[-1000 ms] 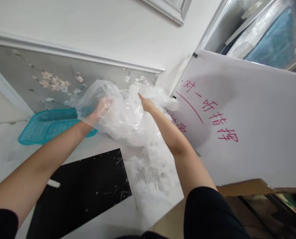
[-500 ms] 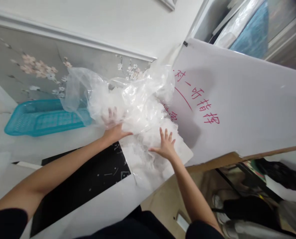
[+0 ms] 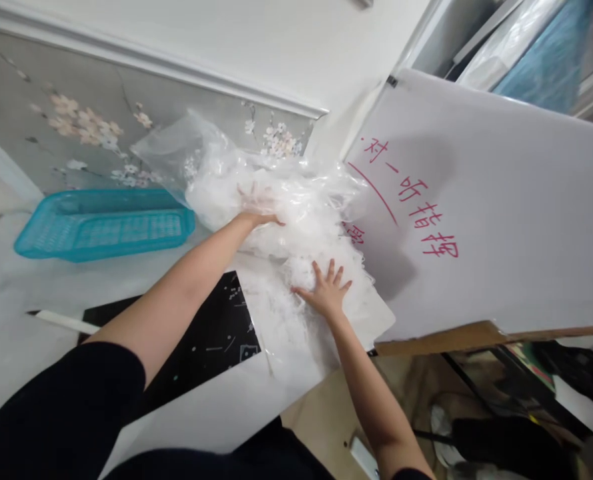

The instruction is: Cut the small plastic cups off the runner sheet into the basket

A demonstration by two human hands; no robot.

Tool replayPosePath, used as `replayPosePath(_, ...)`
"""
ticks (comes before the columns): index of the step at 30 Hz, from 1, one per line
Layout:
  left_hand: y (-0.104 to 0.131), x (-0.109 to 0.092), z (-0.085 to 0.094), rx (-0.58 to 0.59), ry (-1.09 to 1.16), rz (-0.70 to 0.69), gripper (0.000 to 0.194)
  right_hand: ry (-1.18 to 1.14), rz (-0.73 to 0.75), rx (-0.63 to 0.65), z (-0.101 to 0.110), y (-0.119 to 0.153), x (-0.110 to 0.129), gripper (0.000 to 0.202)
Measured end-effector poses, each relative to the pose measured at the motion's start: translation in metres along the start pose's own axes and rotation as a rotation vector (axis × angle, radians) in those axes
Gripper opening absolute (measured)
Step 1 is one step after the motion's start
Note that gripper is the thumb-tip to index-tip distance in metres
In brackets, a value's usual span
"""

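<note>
A clear plastic bag (image 3: 169,147) with a white, fluffy-looking mass (image 3: 301,230) lies in a heap at the middle of the table. My left hand (image 3: 259,207) reaches onto the heap, its fingers spread and seen dimly through the film, the thumb stretched to the right. Nearer to me and to the right, my right hand (image 3: 328,290) rests on the heap with its fingers apart. What lies beneath both palms is hidden.
A blue plastic basket (image 3: 107,227) sits left of the bag. A black sheet (image 3: 211,340) and a white pen-like item (image 3: 59,320) lie nearer me. A whiteboard (image 3: 501,200) with red writing leans at the right. Flowered panel (image 3: 21,113) behind.
My left hand has moved forward and right over the heap. The bag's left part has risen and shifted, showing more of the basket. My right hand has barely moved; the view has shifted slightly.
</note>
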State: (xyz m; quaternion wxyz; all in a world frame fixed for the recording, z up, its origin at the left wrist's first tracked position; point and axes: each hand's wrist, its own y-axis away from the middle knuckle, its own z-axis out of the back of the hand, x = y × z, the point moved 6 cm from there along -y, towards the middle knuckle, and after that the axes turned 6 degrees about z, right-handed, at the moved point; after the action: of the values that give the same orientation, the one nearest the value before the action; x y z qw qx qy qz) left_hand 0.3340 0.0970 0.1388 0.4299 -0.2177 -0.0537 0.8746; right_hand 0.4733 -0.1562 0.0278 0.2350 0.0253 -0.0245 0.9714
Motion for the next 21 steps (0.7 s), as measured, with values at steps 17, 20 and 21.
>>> replayPosePath(17, 0.451, -0.034, 0.047, 0.939, 0.538, 0.214, 0.041, -1.37, 0.716, 1.087, 0.033, 0.236, 0.083, 0.03)
replayPosePath(20, 0.524, -0.069, 0.042, 1.113, 0.822, 0.217, 0.046, -1.472, 0.386, 1.288, -0.066, 0.281, 0.102, 0.036)
replayPosePath(21, 0.539, -0.078, 0.032, 1.062, 0.796, 0.234, 0.05, -1.472, 0.21, 1.182, -0.101, 0.283, 0.096, 0.039)
